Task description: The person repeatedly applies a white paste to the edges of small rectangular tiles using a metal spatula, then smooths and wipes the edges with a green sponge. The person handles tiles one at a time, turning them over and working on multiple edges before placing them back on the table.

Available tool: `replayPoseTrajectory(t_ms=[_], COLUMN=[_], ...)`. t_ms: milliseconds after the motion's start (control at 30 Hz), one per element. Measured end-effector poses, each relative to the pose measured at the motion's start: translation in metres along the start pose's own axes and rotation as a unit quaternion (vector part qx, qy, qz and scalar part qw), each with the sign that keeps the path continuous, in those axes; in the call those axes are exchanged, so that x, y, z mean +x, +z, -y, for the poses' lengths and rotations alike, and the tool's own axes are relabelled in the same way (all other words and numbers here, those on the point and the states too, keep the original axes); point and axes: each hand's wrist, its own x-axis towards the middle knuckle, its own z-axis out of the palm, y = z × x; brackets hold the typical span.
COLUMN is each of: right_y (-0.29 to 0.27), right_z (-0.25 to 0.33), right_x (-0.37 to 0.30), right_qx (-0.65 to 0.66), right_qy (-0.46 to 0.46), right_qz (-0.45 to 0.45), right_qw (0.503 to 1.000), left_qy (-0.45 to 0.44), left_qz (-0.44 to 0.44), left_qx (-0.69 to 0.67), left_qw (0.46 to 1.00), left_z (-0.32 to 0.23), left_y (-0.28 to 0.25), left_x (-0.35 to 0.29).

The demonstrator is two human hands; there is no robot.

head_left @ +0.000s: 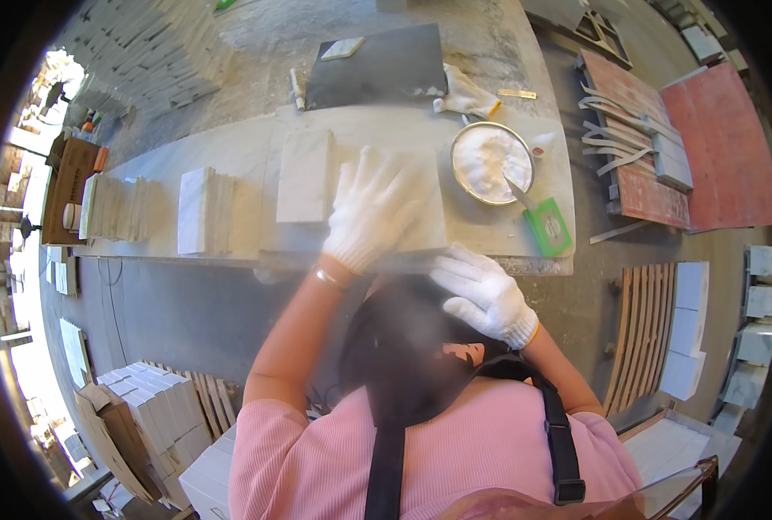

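Note:
My left hand (370, 212), in a white knitted glove, lies with straight fingers over a pale flat slab (425, 204) on the worktable. Close to its fingers, a white marble-look tile (305, 176) rests on the tabletop. My right hand (488, 296), gloved the same way, is at the table's front edge with its fingers stretched out and nothing visible in them. Beyond it stands a round bowl (455, 178) of white paste (490, 160). A metal blade (517, 192) sticks out of the paste toward a green block-shaped piece (549, 227).
Upright tiles stand in rows (197, 211) at the table's left. A dark sheet (377, 69) bears a small tile (342, 48); a loose glove (468, 93) lies beside it. Stacked white tiles (147, 390) sit at lower left, a wooden pallet (641, 334) at right.

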Motion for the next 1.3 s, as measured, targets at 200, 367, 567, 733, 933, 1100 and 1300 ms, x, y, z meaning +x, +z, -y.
replayPoseTrajectory(t_ms=[200,367,567,733,933,1100,1300], right_y=[-0.033,-0.044,-0.021,-0.004,0.015,0.025,0.008], right_z=[-0.013,-0.025,-0.022,-0.016,-0.015,-0.014,0.002], right_x=[-0.020,-0.010,0.010,0.018,0.012,0.009,-0.005], right_qx=[0.102,0.167,0.229,0.310,0.285,0.273,0.459], right_qy=[0.172,0.262,0.272,0.318,0.276,0.228,0.343], right_qz=[-0.163,-0.264,-0.139,-0.085,-0.061,-0.082,-0.037], right_qw=[0.966,0.913,0.924,0.892,0.916,0.931,0.819], left_qy=[0.092,0.190,-0.199,-0.391,-0.377,-0.368,-0.395], left_qz=[-0.003,0.131,0.026,-0.015,0.054,0.049,0.028], left_qx=[0.012,-0.172,-0.400,-0.556,-0.608,-0.624,-0.720], left_qw=[0.996,0.958,0.894,0.734,0.697,0.688,0.571], left_z=[-0.037,-0.059,-0.037,-0.034,-0.041,-0.047,-0.045], left_y=[0.006,-0.015,-0.036,-0.032,-0.026,-0.017,-0.011], left_x=[0.025,-0.042,-0.117,-0.111,-0.093,-0.100,-0.128])
